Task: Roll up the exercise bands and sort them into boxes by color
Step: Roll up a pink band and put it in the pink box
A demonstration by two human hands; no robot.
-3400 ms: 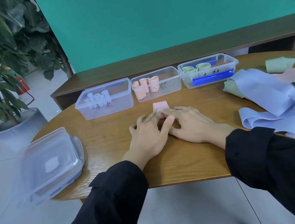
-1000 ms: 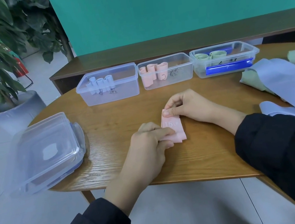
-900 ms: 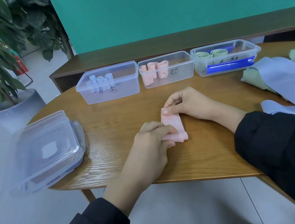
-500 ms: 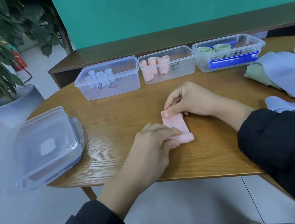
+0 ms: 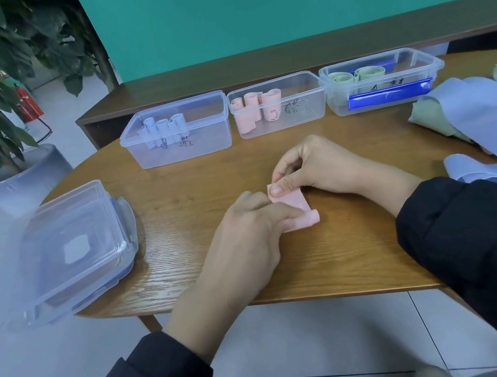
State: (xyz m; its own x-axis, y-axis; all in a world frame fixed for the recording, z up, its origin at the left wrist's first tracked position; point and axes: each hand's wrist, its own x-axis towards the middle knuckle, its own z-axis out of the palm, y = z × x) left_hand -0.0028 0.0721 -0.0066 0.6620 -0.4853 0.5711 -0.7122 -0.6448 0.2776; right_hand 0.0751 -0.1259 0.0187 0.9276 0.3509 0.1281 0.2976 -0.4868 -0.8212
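Hands meet over a pink band [image 5: 294,201] lying on the table [image 5: 197,195]. Left hand [image 5: 248,239] curls its fingers round the rolled near end, pinching it; the roll's tip pokes out just right of the fingertips. Right hand [image 5: 311,166] pinches the flat far end between thumb and forefinger, its other fingers curled above. Beyond the fingers stand three clear boxes: the left box [image 5: 178,131] with blue rolls, the middle box [image 5: 280,104] with pink rolls, the right box [image 5: 382,80] with green rolls. Loose bands [image 5: 480,120], blue and green, lie well right of the right hand. Stacked lids [image 5: 70,248] sit left of the left hand.
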